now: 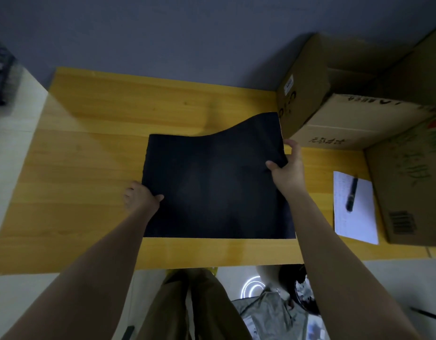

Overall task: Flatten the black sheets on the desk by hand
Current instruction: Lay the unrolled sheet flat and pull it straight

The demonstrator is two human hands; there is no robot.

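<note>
A black sheet (212, 182) lies on the yellow wooden desk (89, 168), near its front edge. The sheet's far right corner curls up off the desk, and its far edge runs in a wave. My right hand (287, 165) pinches the sheet's right edge, thumb on top and fingers behind. My left hand (141, 196) grips the left edge, thumb pressed on the black surface. I cannot tell whether more sheets lie under this one.
Cardboard boxes (359, 99) are stacked at the desk's back right, close to the raised corner. A white paper (359, 217) with a black pen (351, 193) lies right of the sheet. My legs and floor clutter show below the desk's front edge.
</note>
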